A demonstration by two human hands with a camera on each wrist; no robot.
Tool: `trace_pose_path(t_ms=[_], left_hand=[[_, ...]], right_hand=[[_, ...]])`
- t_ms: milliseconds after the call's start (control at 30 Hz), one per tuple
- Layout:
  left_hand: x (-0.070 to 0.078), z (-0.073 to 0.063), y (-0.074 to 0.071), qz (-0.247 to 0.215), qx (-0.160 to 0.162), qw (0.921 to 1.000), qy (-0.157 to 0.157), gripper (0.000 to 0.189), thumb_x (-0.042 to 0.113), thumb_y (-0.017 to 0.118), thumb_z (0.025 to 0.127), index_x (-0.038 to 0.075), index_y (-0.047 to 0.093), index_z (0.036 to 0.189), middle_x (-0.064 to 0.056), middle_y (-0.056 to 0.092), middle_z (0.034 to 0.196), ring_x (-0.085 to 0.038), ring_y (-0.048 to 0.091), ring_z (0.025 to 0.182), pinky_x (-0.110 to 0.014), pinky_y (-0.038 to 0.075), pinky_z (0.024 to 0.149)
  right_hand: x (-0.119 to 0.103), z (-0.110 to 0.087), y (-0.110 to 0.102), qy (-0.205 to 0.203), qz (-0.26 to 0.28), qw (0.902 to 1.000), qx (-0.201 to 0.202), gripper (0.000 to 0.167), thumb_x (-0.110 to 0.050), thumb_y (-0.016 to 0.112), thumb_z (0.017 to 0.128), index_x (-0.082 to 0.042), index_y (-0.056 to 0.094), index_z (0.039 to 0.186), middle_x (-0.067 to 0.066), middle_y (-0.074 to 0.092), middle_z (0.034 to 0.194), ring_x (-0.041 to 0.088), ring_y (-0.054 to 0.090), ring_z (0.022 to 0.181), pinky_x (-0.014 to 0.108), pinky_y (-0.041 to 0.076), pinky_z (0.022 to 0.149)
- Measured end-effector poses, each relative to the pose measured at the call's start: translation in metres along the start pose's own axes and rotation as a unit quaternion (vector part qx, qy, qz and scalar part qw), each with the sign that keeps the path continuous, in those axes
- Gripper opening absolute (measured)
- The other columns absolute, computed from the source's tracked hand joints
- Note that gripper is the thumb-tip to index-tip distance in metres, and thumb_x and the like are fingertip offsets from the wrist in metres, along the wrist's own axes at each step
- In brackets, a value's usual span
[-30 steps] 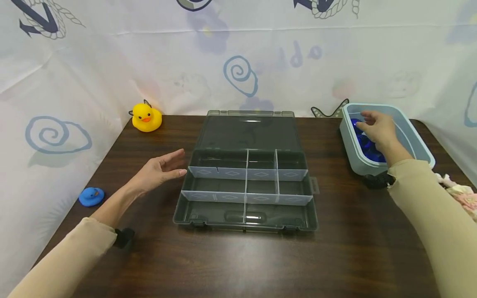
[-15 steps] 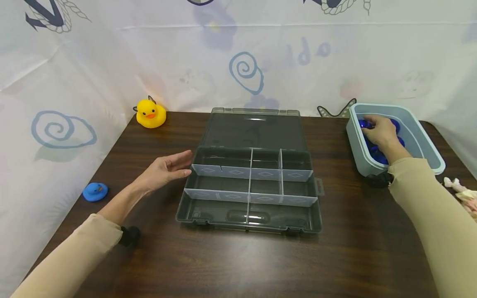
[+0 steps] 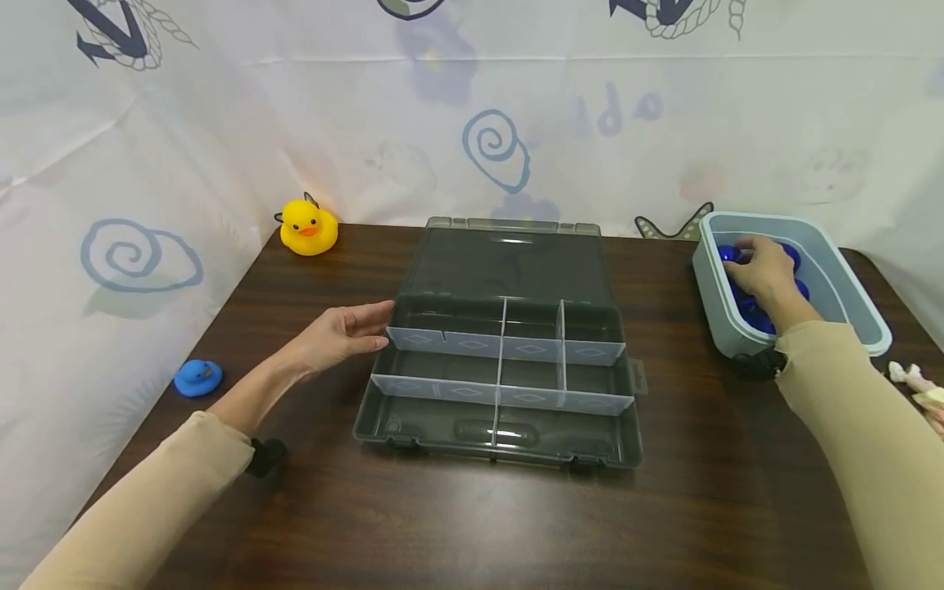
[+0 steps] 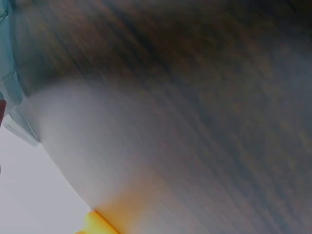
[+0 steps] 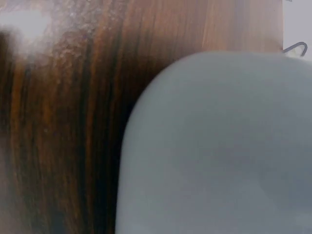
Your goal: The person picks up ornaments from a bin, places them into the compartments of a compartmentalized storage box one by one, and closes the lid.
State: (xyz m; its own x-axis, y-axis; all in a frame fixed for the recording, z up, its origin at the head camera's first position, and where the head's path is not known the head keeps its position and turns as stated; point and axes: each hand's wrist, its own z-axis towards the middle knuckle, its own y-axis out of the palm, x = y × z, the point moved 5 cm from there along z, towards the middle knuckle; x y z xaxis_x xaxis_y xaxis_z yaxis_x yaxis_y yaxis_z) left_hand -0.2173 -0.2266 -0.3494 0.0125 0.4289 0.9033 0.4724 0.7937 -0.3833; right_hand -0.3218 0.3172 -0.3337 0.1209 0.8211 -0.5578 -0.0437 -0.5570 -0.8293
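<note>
In the head view, a dark translucent compartment box (image 3: 442,410) lies with its lid (image 3: 509,258) folded back, and pale dividers split its tray. My left hand (image 3: 333,338) is at its left side, fingers nearly straight, with fingertips and thumb right at the box edge. My right hand (image 3: 770,279) reaches into a light blue plastic tub (image 3: 833,254). Its thumb and fingers pinch at a glossy blue round piece (image 3: 727,253), partly hidden by the hand. More blue pieces (image 3: 760,318) lie below. The tub's outer wall (image 5: 209,146) fills much of the right wrist view.
A yellow rubber duck (image 3: 310,229) sits at the table's back left corner. Farther forward, a small blue duck (image 3: 197,378) stands by the left edge. Pink and cream cloth-like things (image 3: 918,385) lie at the right edge. A printed curtain (image 3: 575,147) hangs behind.
My right hand has gone lower into the tub, its fingers closing in on a blue piece. My left hand has come slightly nearer the box edge. The head view has shifted a little.
</note>
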Motion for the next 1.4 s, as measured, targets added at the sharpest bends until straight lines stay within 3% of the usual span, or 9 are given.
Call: trace_pose_path(t_ms=[200, 367, 533, 633, 733, 933, 1133, 1200, 1400], left_hand=[[0.001, 0.0, 0.001, 0.004, -0.003, 1.0, -0.004, 0.065, 0.002, 0.059, 0.091, -0.004, 0.025, 0.146, -0.02, 0.024, 0.153, -0.037, 0.03, 0.137, -0.034, 0.04, 0.1], [0.001, 0.0, 0.0, 0.005, -0.004, 1.0, -0.006, 0.065, 0.003, 0.059, 0.091, -0.004, 0.025, 0.146, -0.019, 0.024, 0.153, -0.037, 0.03, 0.137, -0.034, 0.039, 0.1], [0.002, 0.0, -0.001, 0.007, -0.003, 0.9999, -0.008, 0.065, 0.002, 0.058, 0.091, -0.004, 0.025, 0.146, -0.02, 0.023, 0.153, -0.037, 0.031, 0.137, -0.036, 0.038, 0.101], [0.001, -0.001, -0.002, 0.004, -0.003, 0.9999, -0.011, 0.065, 0.002, 0.058, 0.091, -0.004, 0.024, 0.146, -0.02, 0.023, 0.153, -0.037, 0.03, 0.137, -0.036, 0.038, 0.1], [0.0, -0.001, -0.002, 0.0, -0.003, 1.0, -0.009, 0.065, 0.002, 0.058, 0.091, -0.004, 0.024, 0.146, -0.02, 0.022, 0.153, -0.037, 0.03, 0.137, -0.035, 0.038, 0.1], [0.001, 0.001, 0.0, -0.001, -0.006, 1.0, -0.003, 0.065, 0.0, 0.058, 0.091, -0.005, 0.024, 0.146, -0.02, 0.022, 0.153, -0.038, 0.03, 0.137, -0.034, 0.04, 0.099], [0.002, 0.002, 0.001, 0.002, -0.004, 1.0, 0.0, 0.064, -0.001, 0.057, 0.091, -0.005, 0.024, 0.146, -0.02, 0.023, 0.153, -0.038, 0.03, 0.137, -0.035, 0.04, 0.099], [0.001, 0.002, 0.0, -0.001, -0.004, 1.0, 0.0, 0.065, -0.001, 0.057, 0.09, -0.005, 0.024, 0.146, -0.02, 0.023, 0.153, -0.038, 0.03, 0.137, -0.035, 0.039, 0.099], [0.001, 0.0, 0.0, -0.003, -0.005, 1.0, 0.006, 0.065, 0.0, 0.058, 0.09, -0.006, 0.025, 0.145, -0.022, 0.023, 0.152, -0.039, 0.03, 0.136, -0.034, 0.039, 0.1]], right_hand=[[0.004, -0.007, -0.01, 0.045, 0.075, 0.9961, 0.009, 0.065, -0.031, 0.049, 0.096, 0.007, 0.026, 0.143, 0.036, 0.031, 0.141, 0.053, 0.033, 0.127, 0.063, 0.031, 0.103], [0.005, -0.016, -0.022, 0.084, 0.201, 0.9741, 0.061, 0.069, -0.04, 0.051, 0.093, -0.007, 0.026, 0.148, 0.022, 0.028, 0.151, 0.034, 0.037, 0.132, 0.05, 0.03, 0.111], [-0.011, -0.026, -0.028, 0.063, 0.395, 0.9124, 0.089, 0.069, -0.028, 0.066, 0.085, -0.014, 0.035, 0.145, 0.007, 0.041, 0.141, 0.015, 0.042, 0.127, 0.017, 0.043, 0.095], [-0.032, -0.032, -0.024, 0.015, 0.505, 0.8617, 0.048, 0.07, -0.019, 0.071, 0.081, -0.011, 0.037, 0.143, 0.002, 0.044, 0.129, 0.017, 0.04, 0.129, 0.011, 0.045, 0.085], [-0.056, -0.041, -0.014, -0.031, 0.547, 0.8367, -0.016, 0.063, -0.014, 0.069, 0.083, -0.009, 0.04, 0.139, 0.001, 0.044, 0.121, 0.017, 0.047, 0.123, 0.014, 0.048, 0.085], [-0.105, -0.059, 0.022, -0.1, 0.529, 0.8302, -0.146, 0.044, -0.008, 0.062, 0.089, -0.01, 0.049, 0.131, 0.002, 0.049, 0.119, 0.007, 0.056, 0.105, 0.016, 0.052, 0.086], [-0.152, -0.069, 0.061, -0.167, 0.378, 0.876, -0.249, 0.048, -0.015, 0.06, 0.092, -0.009, 0.044, 0.137, 0.008, 0.05, 0.132, 0.016, 0.051, 0.117, 0.028, 0.048, 0.097], [-0.167, -0.073, 0.072, -0.203, 0.324, 0.8818, -0.276, 0.049, -0.016, 0.06, 0.092, -0.008, 0.044, 0.138, 0.012, 0.05, 0.133, 0.02, 0.051, 0.119, 0.033, 0.048, 0.099], [-0.2, -0.082, 0.099, -0.28, 0.264, 0.8555, -0.346, 0.049, -0.011, 0.062, 0.091, -0.006, 0.046, 0.137, 0.014, 0.053, 0.132, 0.026, 0.052, 0.122, 0.041, 0.045, 0.102]])
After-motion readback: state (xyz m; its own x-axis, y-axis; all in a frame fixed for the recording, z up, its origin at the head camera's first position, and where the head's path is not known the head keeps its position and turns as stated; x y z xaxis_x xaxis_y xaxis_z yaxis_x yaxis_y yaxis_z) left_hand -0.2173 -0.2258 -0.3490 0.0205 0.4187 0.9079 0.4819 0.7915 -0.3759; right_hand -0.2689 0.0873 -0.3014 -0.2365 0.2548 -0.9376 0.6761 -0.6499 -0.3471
